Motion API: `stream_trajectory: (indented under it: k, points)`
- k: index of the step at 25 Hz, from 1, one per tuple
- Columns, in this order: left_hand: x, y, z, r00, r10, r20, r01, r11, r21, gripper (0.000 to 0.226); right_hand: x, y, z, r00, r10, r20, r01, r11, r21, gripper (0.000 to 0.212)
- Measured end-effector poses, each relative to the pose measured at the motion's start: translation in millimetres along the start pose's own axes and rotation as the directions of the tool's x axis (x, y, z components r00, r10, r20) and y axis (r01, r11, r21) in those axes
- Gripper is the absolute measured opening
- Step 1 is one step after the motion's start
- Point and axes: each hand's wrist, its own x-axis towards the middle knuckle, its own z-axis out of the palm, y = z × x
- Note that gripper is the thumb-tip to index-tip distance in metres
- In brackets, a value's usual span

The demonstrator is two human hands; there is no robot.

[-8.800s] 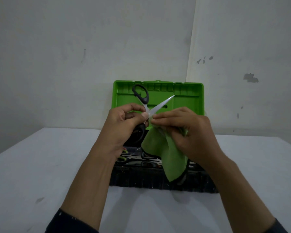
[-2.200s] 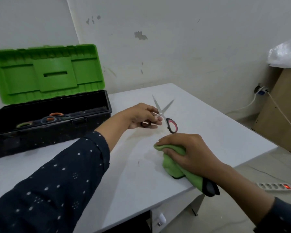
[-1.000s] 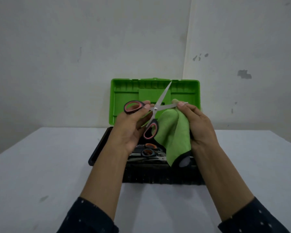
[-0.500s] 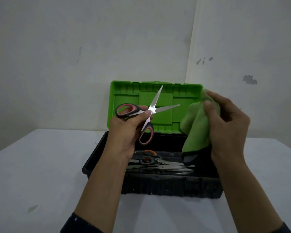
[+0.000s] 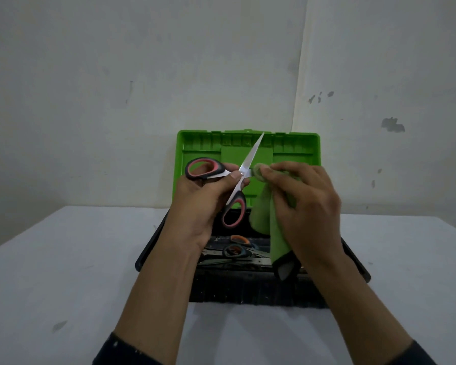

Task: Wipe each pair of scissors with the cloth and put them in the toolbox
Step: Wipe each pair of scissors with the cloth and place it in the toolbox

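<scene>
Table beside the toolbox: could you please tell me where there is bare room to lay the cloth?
The table is bare left of the toolbox, right of it, and in front of it. Inside the toolbox is crowded with scissors.

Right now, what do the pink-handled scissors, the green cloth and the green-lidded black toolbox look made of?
Pink-handled scissors: shiny steel-looking blades, matte handles, probably plastic or rubber. Green cloth: soft, folding fabric, perhaps microfibre. Green-lidded black toolbox: moulded ribs suggest rigid plastic.
</scene>
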Motion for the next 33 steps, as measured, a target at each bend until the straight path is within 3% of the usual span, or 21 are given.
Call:
stream_trajectory:
  k: [4, 7, 11, 18, 21, 24, 26, 33]
  points:
    - [3, -2, -6, 1.0, 0.009, -0.009, -0.008, 0.997, 0.071, 0.008, 10, 27, -16, 0.981, 0.19, -0.035, -0.19, 0.982, -0.008, 0.023]
    - [0, -4, -1, 0.999, 0.038, -0.001, -0.038, 0.996, 0.075, 0.008, 9, 3, -11, 0.989, 0.139, -0.042, -0.134, 0.985, 0.106, 0.027]
    - [0, -3, 0, 1.0, 0.013, 0.005, -0.013, 0.997, 0.071, 0.011, -2, -10, 4, 0.998, 0.041, 0.045, -0.045, 0.995, 0.094, 0.032]
    - [9, -10, -17, 0.999, -0.014, -0.034, 0.021, 0.977, 0.21, 0.011, 1, 38, -9, 0.965, 0.259, -0.03, -0.257, 0.964, 0.065, 0.023]
    - [11, -11, -20, 0.998, -0.057, -0.015, 0.059, 0.969, 0.24, 0.011, 7, 22, -9, 0.986, 0.132, -0.099, -0.119, 0.985, 0.127, 0.02]
    - [10, -13, -17, 0.999, -0.035, 0.004, 0.032, 0.949, 0.314, 0.015, -6, -4, 8, 0.998, -0.055, 0.03, 0.052, 0.995, 0.084, 0.028]
    - [10, -12, -18, 1.0, -0.019, 0.008, 0.015, 0.938, 0.345, 0.018, -14, -10, 16, 0.99, -0.097, 0.102, 0.092, 0.994, 0.05, 0.033]
    - [12, -13, -22, 0.997, -0.063, 0.047, 0.045, 0.947, 0.317, 0.017, -4, 16, 4, 0.991, 0.13, 0.017, -0.131, 0.99, 0.061, 0.021]
